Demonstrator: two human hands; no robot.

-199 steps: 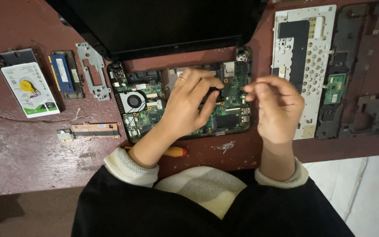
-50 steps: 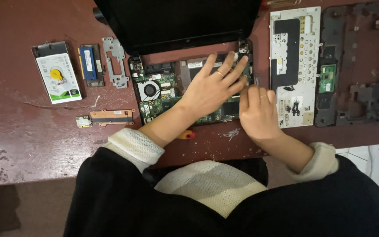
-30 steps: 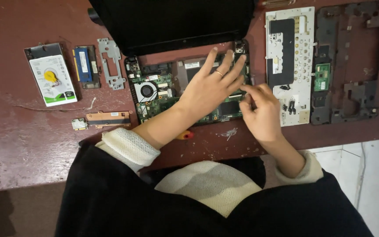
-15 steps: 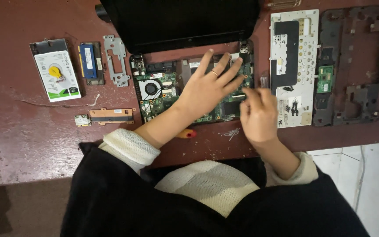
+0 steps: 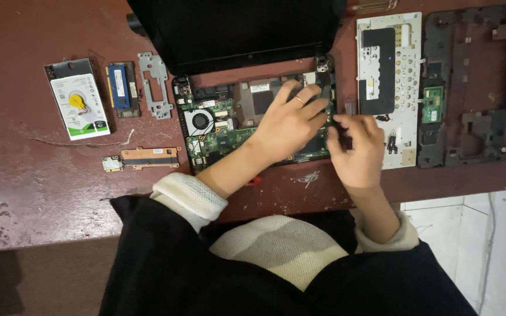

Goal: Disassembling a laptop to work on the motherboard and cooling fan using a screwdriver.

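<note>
An opened laptop base with a green motherboard (image 5: 218,131) and a round fan (image 5: 200,122) lies on a dark red table (image 5: 42,187), its black lid (image 5: 235,29) tilted back. My left hand (image 5: 291,120), with a ring on one finger, lies flat on the right half of the board, fingers spread. My right hand (image 5: 355,149) is at the base's right edge, with thumb and fingers pinched on a small dark part (image 5: 341,126) that they mostly hide.
Left of the laptop lie a hard drive (image 5: 80,105), a blue memory stick (image 5: 121,88), a metal bracket (image 5: 155,85) and a copper heat plate (image 5: 147,157). A white keyboard plate (image 5: 390,70) and dark case frame (image 5: 469,88) sit at right. A red tool handle (image 5: 256,181) shows under my left forearm.
The view has shifted a little. My left hand stays spread on the board. My right hand has turned slightly and pinches at the base's right edge.
</note>
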